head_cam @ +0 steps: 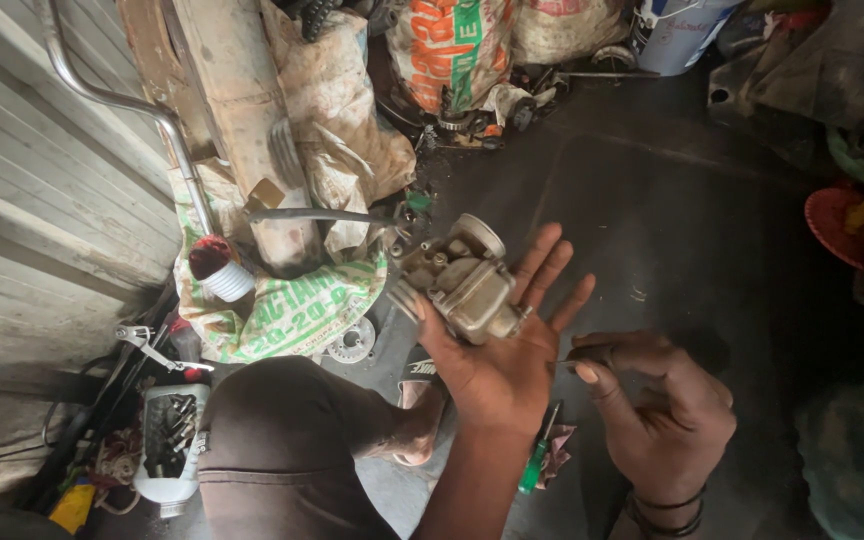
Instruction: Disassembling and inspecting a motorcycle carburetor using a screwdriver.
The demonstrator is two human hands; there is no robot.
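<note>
Two hands working: left hand (497,365) is lying open, palm up, cradling a metal carburetor (459,280). Right hand (657,410), just right of the carburetor, is pinching a thin tool (584,352). Green-handled screwdriver (535,462) is lying below the carburetor on the floor (672,200).

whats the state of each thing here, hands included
left hand: open, palm up, fingers spread
carburetor: lying on the left palm, off any engine
right hand: pinched shut on a thin metal tool
thin metal tool: held level, tip toward the carburetor
green-handled screwdriver: lying on the floor, untouched
cut plastic jug: open-sided, holding tools
</note>
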